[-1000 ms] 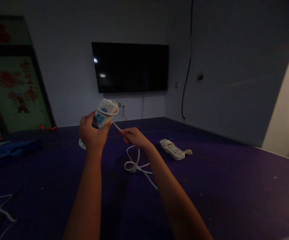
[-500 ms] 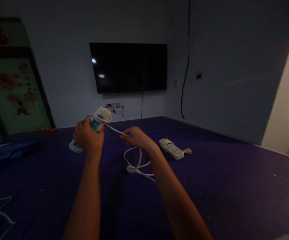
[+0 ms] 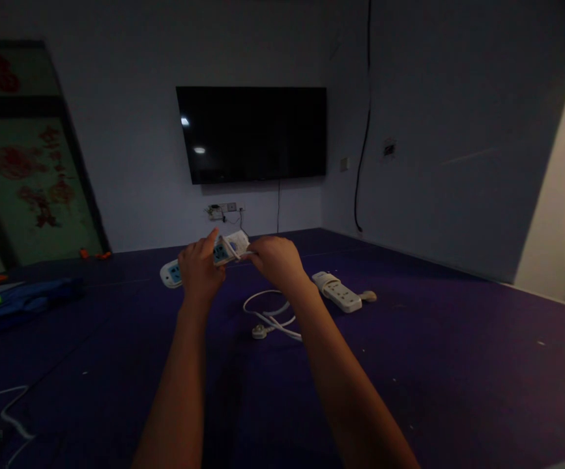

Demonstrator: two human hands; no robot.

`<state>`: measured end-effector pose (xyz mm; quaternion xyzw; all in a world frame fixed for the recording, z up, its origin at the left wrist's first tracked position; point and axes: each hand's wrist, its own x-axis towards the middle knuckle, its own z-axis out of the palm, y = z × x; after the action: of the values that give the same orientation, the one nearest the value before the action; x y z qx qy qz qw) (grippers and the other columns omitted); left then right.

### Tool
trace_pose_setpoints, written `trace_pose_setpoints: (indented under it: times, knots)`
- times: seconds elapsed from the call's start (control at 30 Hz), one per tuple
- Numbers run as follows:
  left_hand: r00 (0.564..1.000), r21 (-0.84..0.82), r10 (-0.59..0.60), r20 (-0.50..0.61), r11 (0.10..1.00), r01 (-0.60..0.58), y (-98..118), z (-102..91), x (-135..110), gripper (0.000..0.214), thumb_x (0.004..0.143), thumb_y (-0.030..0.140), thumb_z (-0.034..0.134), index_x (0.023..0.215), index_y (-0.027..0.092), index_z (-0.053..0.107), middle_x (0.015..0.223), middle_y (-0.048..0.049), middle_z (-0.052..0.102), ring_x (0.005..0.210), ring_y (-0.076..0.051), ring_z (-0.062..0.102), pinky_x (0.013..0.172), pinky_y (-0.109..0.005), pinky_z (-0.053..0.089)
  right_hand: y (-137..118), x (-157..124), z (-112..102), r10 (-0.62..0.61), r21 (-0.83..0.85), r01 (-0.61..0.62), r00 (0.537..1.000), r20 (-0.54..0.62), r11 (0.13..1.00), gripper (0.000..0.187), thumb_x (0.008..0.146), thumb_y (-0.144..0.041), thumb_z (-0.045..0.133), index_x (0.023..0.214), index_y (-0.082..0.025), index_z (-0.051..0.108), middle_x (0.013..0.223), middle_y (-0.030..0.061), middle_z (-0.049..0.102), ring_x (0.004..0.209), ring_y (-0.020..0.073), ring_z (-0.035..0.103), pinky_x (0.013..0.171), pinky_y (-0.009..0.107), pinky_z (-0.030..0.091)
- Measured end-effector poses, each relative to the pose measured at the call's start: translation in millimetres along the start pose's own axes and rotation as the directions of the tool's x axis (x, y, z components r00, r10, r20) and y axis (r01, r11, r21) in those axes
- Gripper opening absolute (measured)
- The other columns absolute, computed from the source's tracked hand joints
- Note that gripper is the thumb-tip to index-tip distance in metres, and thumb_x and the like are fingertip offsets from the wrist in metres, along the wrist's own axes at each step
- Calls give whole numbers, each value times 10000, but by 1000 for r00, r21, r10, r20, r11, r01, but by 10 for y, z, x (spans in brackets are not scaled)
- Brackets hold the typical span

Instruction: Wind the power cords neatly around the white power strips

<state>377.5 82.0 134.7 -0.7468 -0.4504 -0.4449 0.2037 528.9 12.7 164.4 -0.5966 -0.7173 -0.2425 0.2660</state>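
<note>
My left hand is closed around the middle of a white power strip with blue socket faces, held up above the purple floor. A turn of white cord crosses the strip near its far end. There my right hand pinches the cord close to the strip, its fingertips partly hidden. The rest of the cord lies in loose loops on the floor below, with its plug beside them. To the right lies a second white power strip, its own cord wrapped round one end.
A dark television hangs on the far wall above wall sockets. Blue cloth lies at the left, and another white cord at the lower left. A black cable runs down the right wall.
My left hand has moved right with the power strip, which now tilts less steeply. My right hand has come up against the strip's end. The floor plug has shifted slightly.
</note>
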Motion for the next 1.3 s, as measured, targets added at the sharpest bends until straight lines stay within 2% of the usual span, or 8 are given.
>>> trace_pose_setpoints:
  times: [0.17,0.33,0.57,0.67,0.8,1.0,1.13,1.3]
  knots:
    - [980,44,155,124,986,-161,51,-124,38,774,715,123,591,1438,208,328,1184,-112,637,1090,-296,540,917,-426,375,156,-24,-16,-53,101,63,994,-97,993,174,862,-278,595,885,-188,742,906,78,719,838,200,632,654,278,366]
    - [950,79,223,220,966,-245,105,-247,57,830,707,80,579,1464,229,274,1159,-94,652,1079,-279,553,940,-423,367,182,-28,-5,-87,235,130,979,-183,963,113,800,-270,670,800,-186,745,810,55,710,751,164,608,626,265,337]
    - [871,-106,395,293,918,-381,212,-214,32,835,680,19,539,1448,248,303,1219,-71,624,1148,-247,525,1048,-440,306,302,-25,74,-23,433,119,975,-220,893,73,688,-232,758,698,-169,723,708,26,692,674,133,593,621,247,361]
    - [885,-153,385,261,922,-356,231,-253,26,823,669,39,548,1436,256,345,1169,-74,642,1083,-263,558,1002,-437,361,417,-35,115,51,637,95,977,-207,765,109,643,-226,780,668,-142,715,675,33,685,639,132,602,610,247,405]
    - [896,-223,370,244,921,-320,225,-361,17,849,625,35,558,1420,282,388,1186,-77,639,1042,-269,579,968,-433,389,454,-44,161,105,859,63,985,-134,508,164,579,-253,806,628,-134,704,642,37,676,612,142,608,583,257,449]
    - [875,-397,394,283,878,-267,237,-502,-9,814,639,97,587,1407,298,406,1142,-63,664,1029,-254,596,948,-434,407,439,-30,258,106,986,32,993,-49,162,199,510,-259,829,602,-145,695,589,16,646,547,118,575,516,236,444]
    - [858,-458,419,297,851,-257,279,-553,-26,792,641,126,602,1398,281,429,1103,-73,677,992,-250,609,905,-410,434,492,-25,333,12,999,7,1000,-7,39,187,495,-249,829,585,-165,689,596,1,641,542,110,573,522,238,457]
    - [844,-469,426,326,848,-247,260,-597,-45,772,629,149,630,1371,289,467,1118,-72,677,985,-255,613,874,-406,453,516,-31,364,-79,998,-66,995,65,-2,163,513,-234,818,583,-166,687,630,-5,635,573,96,560,582,247,468]
